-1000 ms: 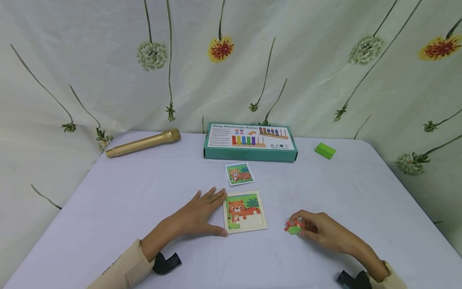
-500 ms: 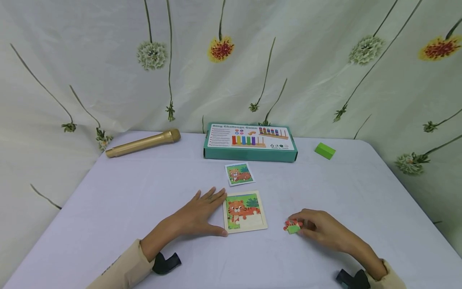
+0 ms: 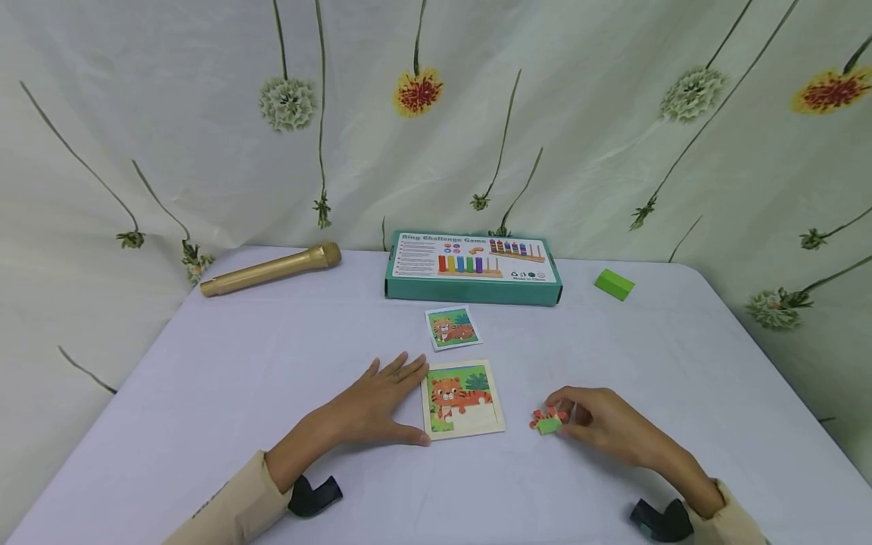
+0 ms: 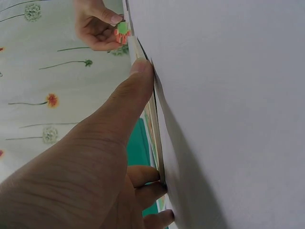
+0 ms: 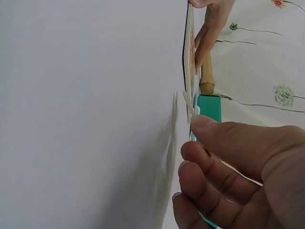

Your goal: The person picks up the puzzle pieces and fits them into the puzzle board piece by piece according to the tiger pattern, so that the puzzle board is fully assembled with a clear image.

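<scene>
A framed tiger jigsaw board lies on the white table, its lower right part bare. My left hand rests along its left edge with fingers spread, the thumb at the near corner and fingertips at the far one. To the right of the board, my right hand pinches a red and green jigsaw piece between thumb and fingers. In the right wrist view that piece appears edge-on above the cloth. Above the board sits a small tiger picture card.
A teal game box stands at the back middle of the table. A gold microphone lies at the back left, and a green block at the back right. A flowered curtain hangs behind the table.
My right hand has moved slightly left and away from me, carrying the jigsaw piece nearer the board. The left hand and the board have stayed still.
</scene>
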`<state>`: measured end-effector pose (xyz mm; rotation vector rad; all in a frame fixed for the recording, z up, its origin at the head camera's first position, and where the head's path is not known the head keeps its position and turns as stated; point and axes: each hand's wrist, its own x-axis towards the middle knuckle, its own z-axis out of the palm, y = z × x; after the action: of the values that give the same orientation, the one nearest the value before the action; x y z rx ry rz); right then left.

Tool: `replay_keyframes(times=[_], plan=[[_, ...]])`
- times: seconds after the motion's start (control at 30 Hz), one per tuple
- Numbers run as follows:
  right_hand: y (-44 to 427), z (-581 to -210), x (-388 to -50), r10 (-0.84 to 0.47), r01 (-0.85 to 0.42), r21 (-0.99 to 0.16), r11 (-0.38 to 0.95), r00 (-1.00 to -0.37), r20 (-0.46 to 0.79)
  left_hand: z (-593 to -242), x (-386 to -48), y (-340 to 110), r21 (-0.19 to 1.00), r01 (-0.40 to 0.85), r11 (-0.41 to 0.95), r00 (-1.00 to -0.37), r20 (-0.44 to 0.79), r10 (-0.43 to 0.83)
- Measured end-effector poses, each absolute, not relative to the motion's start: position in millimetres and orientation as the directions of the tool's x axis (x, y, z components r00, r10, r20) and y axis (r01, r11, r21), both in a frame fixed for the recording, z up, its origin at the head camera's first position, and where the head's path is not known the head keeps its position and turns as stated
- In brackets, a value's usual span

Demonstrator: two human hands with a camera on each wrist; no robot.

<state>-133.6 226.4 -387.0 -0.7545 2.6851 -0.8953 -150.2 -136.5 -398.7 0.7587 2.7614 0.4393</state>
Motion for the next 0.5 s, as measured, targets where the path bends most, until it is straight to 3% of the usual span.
replay_keyframes(times=[0.5], plan=[[218.8, -391.1, -141.3, -0.539, -0.398, -0.692, 0.602, -0.842, 0.015, -399.1, -150.7, -136.5, 0.353, 0.452, 0.819, -0.835, -0.156, 0.528]])
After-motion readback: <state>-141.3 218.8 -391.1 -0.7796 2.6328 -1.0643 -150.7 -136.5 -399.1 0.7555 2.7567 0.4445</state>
